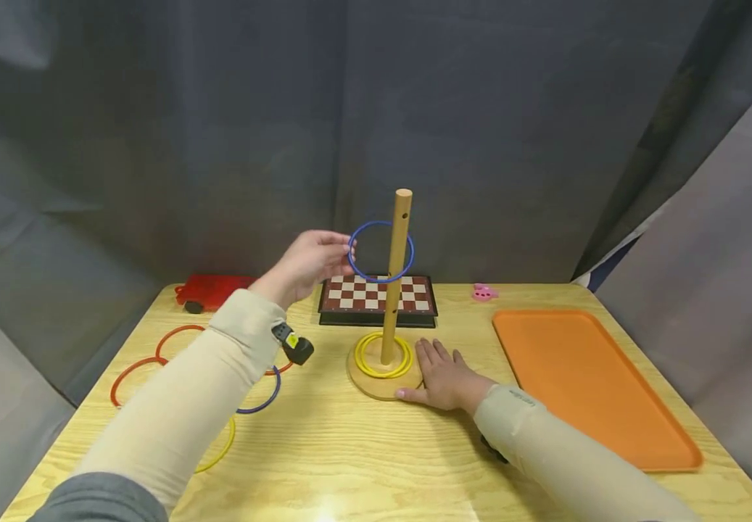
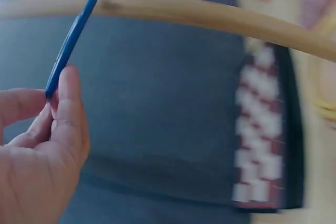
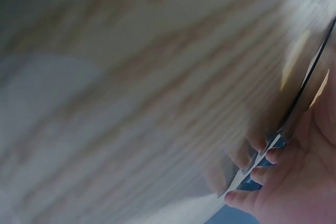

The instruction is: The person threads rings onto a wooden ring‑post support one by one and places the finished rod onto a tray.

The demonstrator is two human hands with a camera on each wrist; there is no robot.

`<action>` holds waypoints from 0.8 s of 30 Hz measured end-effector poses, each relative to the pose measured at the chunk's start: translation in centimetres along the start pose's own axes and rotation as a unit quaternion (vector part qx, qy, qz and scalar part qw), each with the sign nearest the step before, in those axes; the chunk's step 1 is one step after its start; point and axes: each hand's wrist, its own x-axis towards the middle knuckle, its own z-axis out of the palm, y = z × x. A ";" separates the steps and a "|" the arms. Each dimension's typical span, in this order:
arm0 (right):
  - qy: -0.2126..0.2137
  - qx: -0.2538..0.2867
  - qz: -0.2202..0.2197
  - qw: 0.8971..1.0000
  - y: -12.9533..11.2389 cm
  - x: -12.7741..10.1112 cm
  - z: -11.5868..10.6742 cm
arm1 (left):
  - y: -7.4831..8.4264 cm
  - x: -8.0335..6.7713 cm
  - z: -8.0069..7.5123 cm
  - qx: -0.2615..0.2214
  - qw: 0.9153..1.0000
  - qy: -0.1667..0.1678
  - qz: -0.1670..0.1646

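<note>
A wooden peg [image 1: 398, 290] stands upright on a round wooden base [image 1: 376, 389] at the table's middle. Yellow rings [image 1: 364, 365] lie on the base around the peg. My left hand [image 1: 343, 252] pinches a blue ring [image 1: 376, 280] by its left edge; the ring circles the peg a little below its top. The left wrist view shows the fingers [image 2: 65, 103] pinching the blue ring [image 2: 71, 45] in front of the peg [image 2: 184, 11]. My right hand [image 1: 444, 377] lies flat, fingers straight, on the right edge of the base. The right wrist view is blurred, with fingers [image 3: 262, 174] against wood.
Loose red rings [image 1: 130, 373], a blue ring [image 1: 273, 391] and a yellow ring [image 1: 222, 449] lie at the table's left. A chessboard [image 1: 376, 293] sits behind the peg, a red box [image 1: 215, 288] back left, a pink object [image 1: 484, 292] back right, an orange tray [image 1: 584, 377] right. Grey curtains surround the table.
</note>
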 end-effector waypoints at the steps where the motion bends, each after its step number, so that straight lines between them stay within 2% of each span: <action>1: 0.000 -0.002 0.000 1.000 0.0 0.1 0.0 | -1.2 0.1 -0.1 0.012 1.000 -0.001 -0.013; 5: 0.004 -0.010 0.006 1.000 0.1 0.4 -0.1 | -6.0 0.3 -0.3 0.051 0.997 -0.015 -0.050; 9: 0.006 -0.017 0.010 1.000 0.3 0.6 0.0 | -10.4 0.2 -0.5 0.105 0.991 -0.028 -0.083; 13: 0.006 -0.013 0.007 1.000 0.3 0.5 0.1 | -13.5 0.0 -0.6 0.137 0.984 -0.023 -0.109; 17: 0.005 -0.008 0.009 1.000 0.2 0.4 0.1 | -15.1 0.1 -0.1 0.146 0.982 -0.008 -0.116; 24: 0.007 -0.010 0.008 1.000 0.1 0.2 -0.2 | -15.4 0.2 0.8 0.181 0.976 0.004 -0.118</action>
